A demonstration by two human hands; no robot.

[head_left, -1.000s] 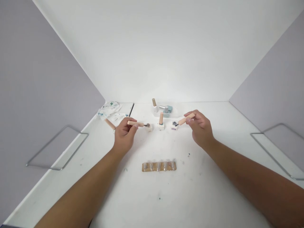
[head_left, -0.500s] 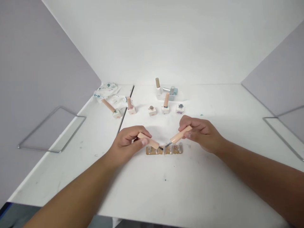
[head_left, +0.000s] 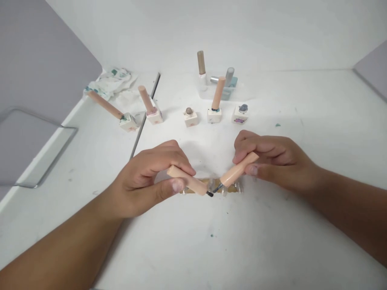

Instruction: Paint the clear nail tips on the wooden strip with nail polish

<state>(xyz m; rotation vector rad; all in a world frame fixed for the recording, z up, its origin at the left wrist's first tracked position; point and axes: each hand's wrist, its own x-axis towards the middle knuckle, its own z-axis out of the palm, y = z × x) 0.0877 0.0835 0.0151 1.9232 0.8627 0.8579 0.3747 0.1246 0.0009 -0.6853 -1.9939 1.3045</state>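
Observation:
My left hand (head_left: 148, 183) pinches a peach-coloured nail polish brush cap (head_left: 187, 184), its dark brush tip pointing right and down. My right hand (head_left: 272, 159) grips a second peach brush cap (head_left: 237, 172), its tip pointing left and down. Both tips meet over a brown strip of clear nail tips (head_left: 234, 187) lying on the white table, partly hidden behind the brushes. Two open small square polish bottles (head_left: 190, 117) (head_left: 241, 114) stand behind, with a capped one (head_left: 215, 108) between them.
Two more capped bottles (head_left: 128, 121) (head_left: 152, 114) stand at the left, near crumpled stained wipes (head_left: 111, 80). A clear tray (head_left: 211, 90) at the back holds several bottles. Grey side panels with wire stands (head_left: 36, 153) flank the white table (head_left: 272, 249).
Both hands came back from the open bottles toward me and lowered the brushes onto the nail strip. The camera has tilted down and closer.

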